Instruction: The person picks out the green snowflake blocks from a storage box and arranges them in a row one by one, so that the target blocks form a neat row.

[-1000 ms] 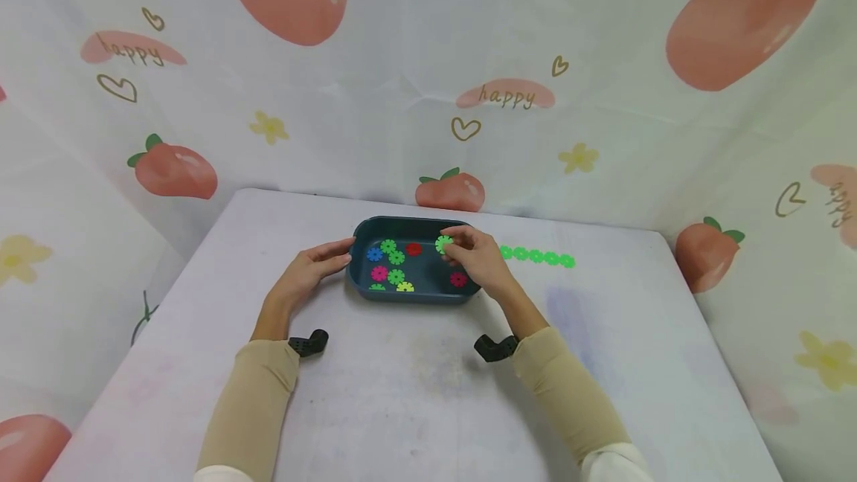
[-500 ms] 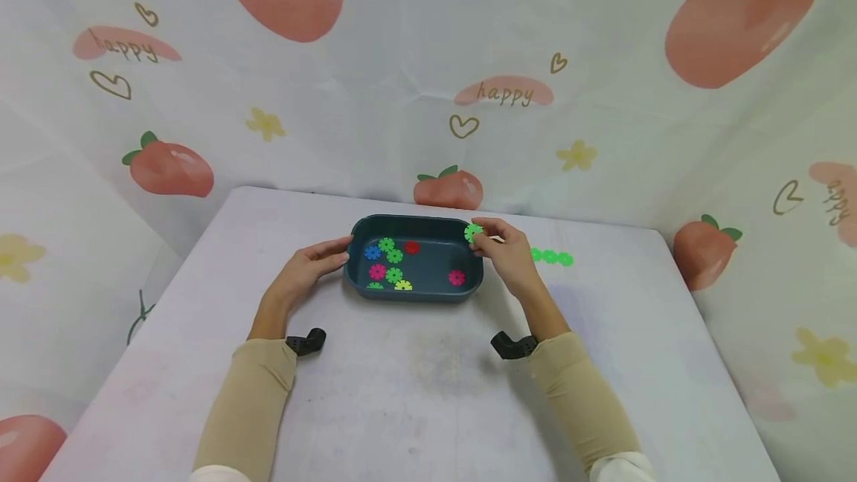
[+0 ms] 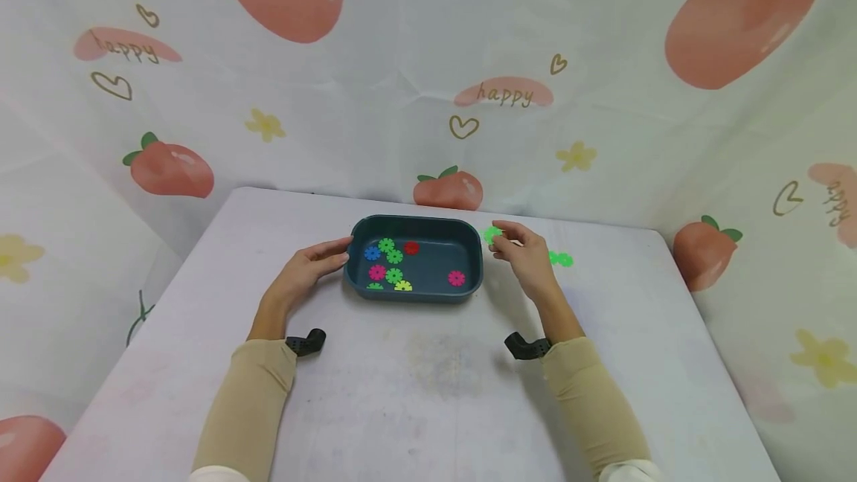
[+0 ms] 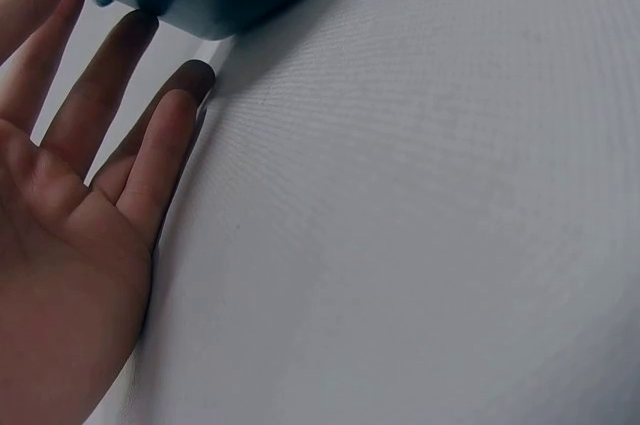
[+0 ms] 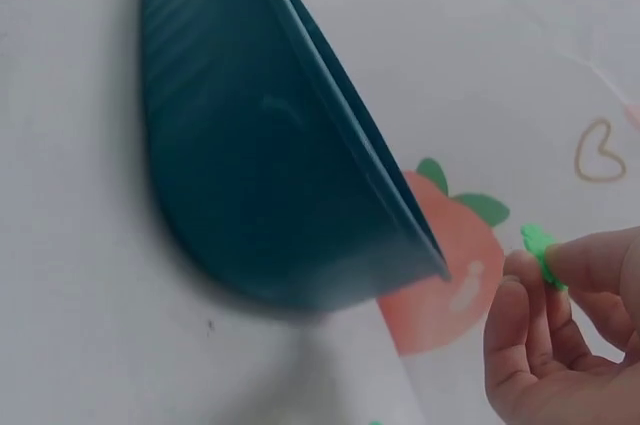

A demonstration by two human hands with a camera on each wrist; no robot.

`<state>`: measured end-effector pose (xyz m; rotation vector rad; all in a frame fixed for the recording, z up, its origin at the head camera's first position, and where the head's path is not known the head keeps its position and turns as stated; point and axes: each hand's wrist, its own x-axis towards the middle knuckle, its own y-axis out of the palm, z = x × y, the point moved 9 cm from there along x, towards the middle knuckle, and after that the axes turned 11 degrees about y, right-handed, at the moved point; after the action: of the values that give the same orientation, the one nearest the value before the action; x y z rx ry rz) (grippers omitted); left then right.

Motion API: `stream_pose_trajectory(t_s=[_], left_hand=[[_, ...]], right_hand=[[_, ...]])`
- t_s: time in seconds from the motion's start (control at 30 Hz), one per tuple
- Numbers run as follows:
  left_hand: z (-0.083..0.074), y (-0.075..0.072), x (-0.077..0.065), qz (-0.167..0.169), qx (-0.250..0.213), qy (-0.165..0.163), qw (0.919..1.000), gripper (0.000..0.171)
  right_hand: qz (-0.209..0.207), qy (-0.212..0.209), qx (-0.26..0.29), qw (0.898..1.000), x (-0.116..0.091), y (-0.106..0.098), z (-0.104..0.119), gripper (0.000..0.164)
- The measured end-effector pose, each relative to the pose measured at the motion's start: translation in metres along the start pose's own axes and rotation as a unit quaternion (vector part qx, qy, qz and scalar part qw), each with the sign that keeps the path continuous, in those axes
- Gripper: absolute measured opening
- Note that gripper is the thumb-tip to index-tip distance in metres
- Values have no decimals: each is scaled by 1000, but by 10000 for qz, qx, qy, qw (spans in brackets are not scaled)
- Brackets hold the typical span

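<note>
“Two hands are at work, and both ask for some attention from you. Your right hand [image 3: 530, 257] pinches one bright green, flat plastic disc with a notched edge [image 3: 492, 234] between thumb and fingers. This disc is in the air, just outside the right end of the dark teal, rounded rectangular plastic tray [image 3: 418, 297]. What can go wrong for you there?”

“The disc, I think, may slip from you. It is thin, and your fingertips seem to cover only a part of it. If you press unevenly, it can turn or drop onto the whitish, flat table [image 3: 428, 422].”

“And your left hand [image 3: 304, 271]?”

“Its straight fingers touch the left end of the tray; they do not curl around it. A careless push from you could slide the tray to the right, and the small notched discs of several colours [image 3: 394, 275] inside would move too.”

“Is there a danger beside the tray also?”

“Yes. Two flat green discs [image 3: 565, 259] show on the table past your right hand, which may hide others from you. If you lower the hand without looking, your knuckles could disturb them.”
</note>
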<state>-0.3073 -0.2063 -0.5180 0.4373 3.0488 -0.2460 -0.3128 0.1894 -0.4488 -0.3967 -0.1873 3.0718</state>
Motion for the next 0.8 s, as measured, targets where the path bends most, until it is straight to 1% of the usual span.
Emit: stream_pose_trajectory(t_s=[0.23, 0.37, 0.67, 0.8], left_hand=[[-1, -2, -1, -62, -13, 25, 10000, 65], [0, -3, -2, -60, 20, -12, 10000, 64], [0, -1, -1, -21, -17, 68, 10000, 64], [1, 1, 0, -15, 7, 68, 10000, 63]], right_hand=[[-144, 144, 57, 9998, 2, -15, -9, 43], [-257, 282, -51, 9993, 2, -25, -15, 44], [-610, 400, -99, 9973, 1, -56, -25, 44], [-792, 469, -15, 9958, 2, -70, -27, 42]])
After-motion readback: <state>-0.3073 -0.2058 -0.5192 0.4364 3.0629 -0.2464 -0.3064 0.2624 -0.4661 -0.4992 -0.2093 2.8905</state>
